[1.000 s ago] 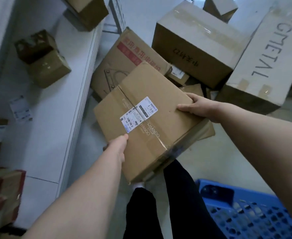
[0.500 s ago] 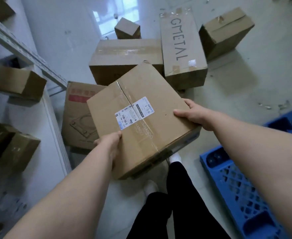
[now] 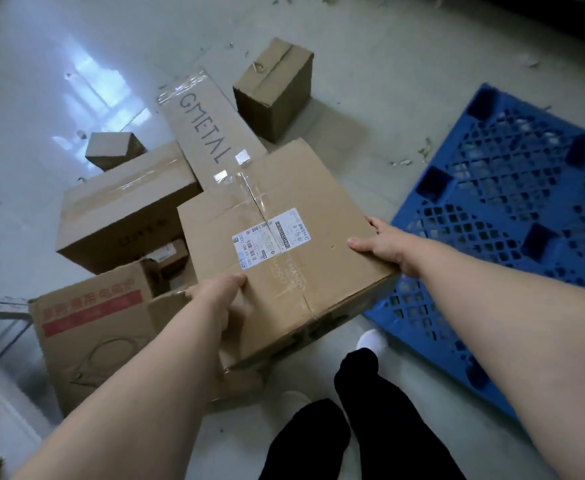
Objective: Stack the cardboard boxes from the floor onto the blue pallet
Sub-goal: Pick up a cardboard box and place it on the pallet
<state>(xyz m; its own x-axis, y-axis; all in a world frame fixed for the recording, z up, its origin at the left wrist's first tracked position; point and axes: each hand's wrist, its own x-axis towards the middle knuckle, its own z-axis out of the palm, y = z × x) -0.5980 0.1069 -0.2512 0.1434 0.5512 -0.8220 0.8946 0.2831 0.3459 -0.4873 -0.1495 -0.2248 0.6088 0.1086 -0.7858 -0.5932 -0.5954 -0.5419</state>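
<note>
Both hands carry a taped cardboard box [image 3: 284,244] above the floor, its top tilted toward the camera and bearing a white shipping label [image 3: 270,239] across the tape seam. The left hand [image 3: 220,296] grasps the box's near left corner, thumb on top and fingers wrapped under the edge; the right hand [image 3: 384,245] clasps the right edge, thumb lying on the top face and fingers down the side. The blue pallet [image 3: 512,216] lies on the floor to the right, its lattice deck bare where visible, and the held box's near right corner overlaps the pallet's left edge in the picture; whether it touches cannot be told. On the floor to the left lie more cartons: a long box lettered GMETAL [image 3: 208,133] running far from the held box, a wide brown box [image 3: 125,206] beside it, a red-banded box [image 3: 93,327] near left with an open flap, a small box [image 3: 113,150] farther left, and a cube-shaped box [image 3: 275,88] standing apart at the far side. Below, 2 black trouser legs [image 3: 370,420] and a white shoe [image 3: 372,341] show on the pale floor [image 3: 370,64]
</note>
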